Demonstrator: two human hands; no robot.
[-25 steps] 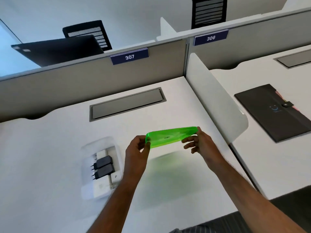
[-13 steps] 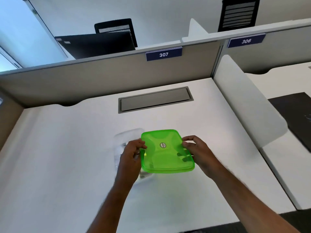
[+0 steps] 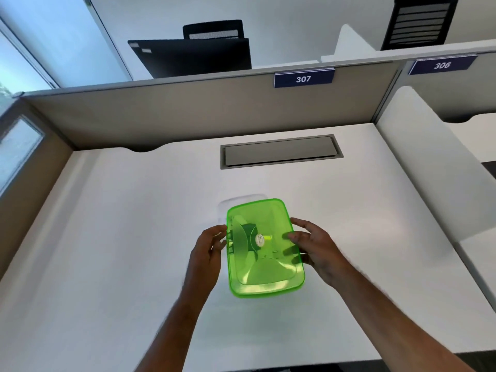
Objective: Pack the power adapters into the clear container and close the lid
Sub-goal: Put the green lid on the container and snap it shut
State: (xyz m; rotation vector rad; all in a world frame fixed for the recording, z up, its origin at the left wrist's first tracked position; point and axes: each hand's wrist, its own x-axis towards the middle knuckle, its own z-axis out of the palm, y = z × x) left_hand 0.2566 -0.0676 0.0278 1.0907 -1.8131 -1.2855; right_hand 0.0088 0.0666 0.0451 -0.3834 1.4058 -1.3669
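A translucent green lid (image 3: pixel 264 248) lies flat over the clear container (image 3: pixel 243 201), whose far rim peeks out beyond the lid's top left corner. Dark power adapters (image 3: pixel 248 233) show dimly through the green plastic. My left hand (image 3: pixel 208 249) is at the lid's left edge with fingers touching it. My right hand (image 3: pixel 312 244) grips the right edge, fingers under and over the rim. Most of the container is hidden beneath the lid.
The white desk (image 3: pixel 134 237) has a grey cable hatch (image 3: pixel 280 151) behind the container. A beige partition (image 3: pixel 188 114) labelled 307 closes the back, and a white side divider (image 3: pixel 429 162) stands on the right. A dark monitor (image 3: pixel 193 57) rises beyond the partition.
The lid has come down from a tilted, raised hold and moved left over the container, now covering the adapters. Both hands stayed at its edges. The camera swung left.
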